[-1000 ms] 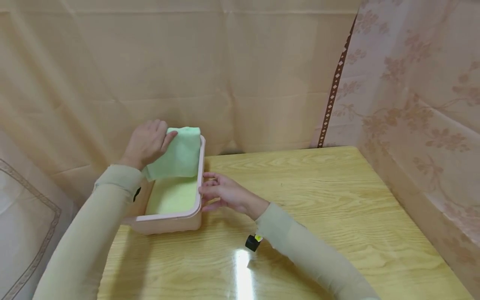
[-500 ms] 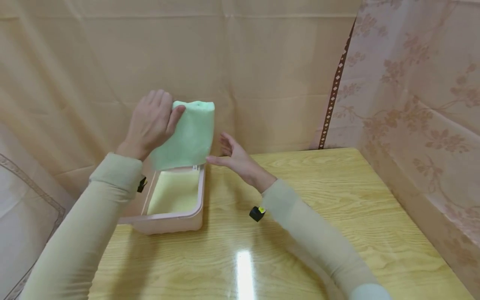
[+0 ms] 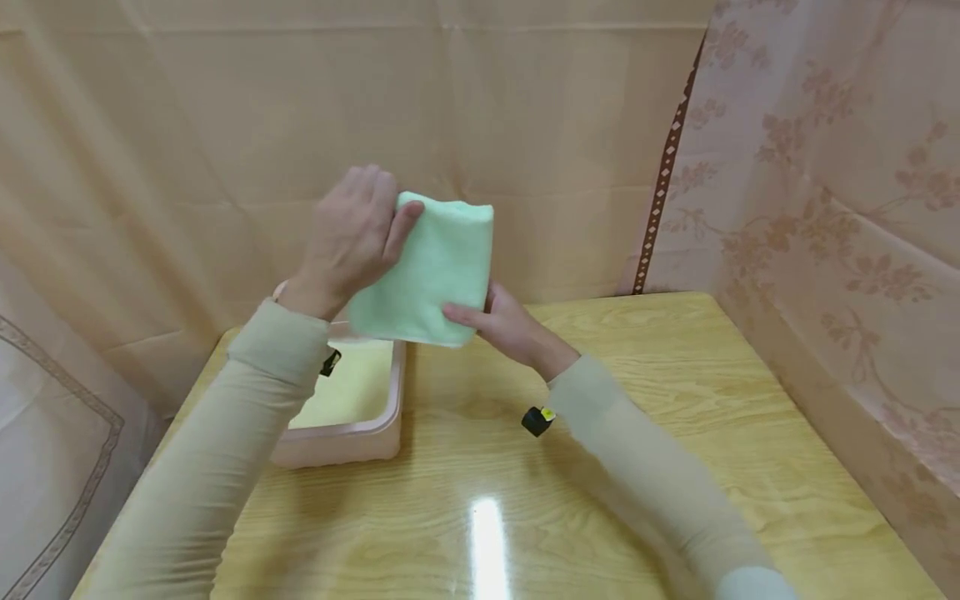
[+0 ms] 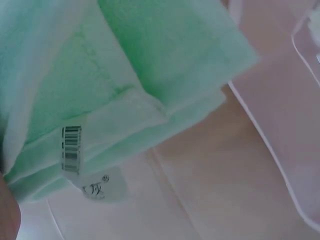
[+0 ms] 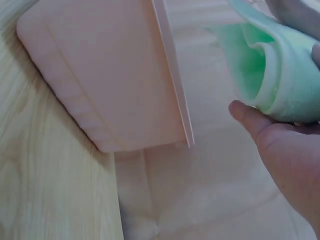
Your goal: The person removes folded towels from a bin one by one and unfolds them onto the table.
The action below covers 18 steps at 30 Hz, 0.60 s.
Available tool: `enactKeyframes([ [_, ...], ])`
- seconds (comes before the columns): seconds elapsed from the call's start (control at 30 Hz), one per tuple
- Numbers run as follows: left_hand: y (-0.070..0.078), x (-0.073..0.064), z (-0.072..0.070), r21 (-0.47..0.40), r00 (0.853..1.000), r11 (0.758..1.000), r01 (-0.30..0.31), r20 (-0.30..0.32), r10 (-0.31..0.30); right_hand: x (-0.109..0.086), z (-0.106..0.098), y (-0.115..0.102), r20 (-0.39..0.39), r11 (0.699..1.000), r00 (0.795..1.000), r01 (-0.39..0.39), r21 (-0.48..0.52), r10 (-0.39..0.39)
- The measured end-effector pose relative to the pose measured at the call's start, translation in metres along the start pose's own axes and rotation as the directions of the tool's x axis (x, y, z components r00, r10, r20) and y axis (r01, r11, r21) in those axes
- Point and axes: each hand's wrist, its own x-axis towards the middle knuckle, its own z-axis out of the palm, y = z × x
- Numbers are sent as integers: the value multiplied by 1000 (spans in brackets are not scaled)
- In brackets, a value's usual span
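A folded mint-green towel point(image 3: 442, 267) is held up in the air, right of and above a pink plastic bin point(image 3: 341, 452). My left hand point(image 3: 352, 237) grips its upper left corner, thumb in front. At the lower right edge my right hand point(image 3: 513, 329) pinches it, thumb on the near face and fingers hidden behind. The left wrist view shows the towel's layered folds and a barcode label point(image 4: 71, 150) hanging from an edge. Its folded layers curve open at the side in the right wrist view, above my right thumb point(image 5: 247, 117).
Something flat and pale yellow point(image 3: 356, 387) lies inside the bin, which stands at the left of the wooden table point(image 3: 450, 467). A beige curtain point(image 3: 525, 125) hangs behind the table, and a floral cloth point(image 3: 840, 208) hangs at the right.
My left hand has lifted the towel up out of the bin and moved it right. My right hand has left the bin's rim, risen, and taken hold of the towel's lower right edge.
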Motion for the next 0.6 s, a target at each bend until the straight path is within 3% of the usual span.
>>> enactKeyframes([
  [0.13,4,5,14,-3,999,1000,22,44,-22,-10,-4,-6,-55,994,997,-53,94,58],
  [0.4,21,8,28,1,989,993,120,83,-119,-36,-18,-18,-44,986,994,-96,140,103],
  [0.5,28,10,31,-9,979,990,141,149,-138,-47,-24,-22,-61,981,989,-125,148,135],
  [0.6,33,14,33,-45,952,988,146,277,-128,-59,-29,-25,-78,975,981,-162,151,176],
])
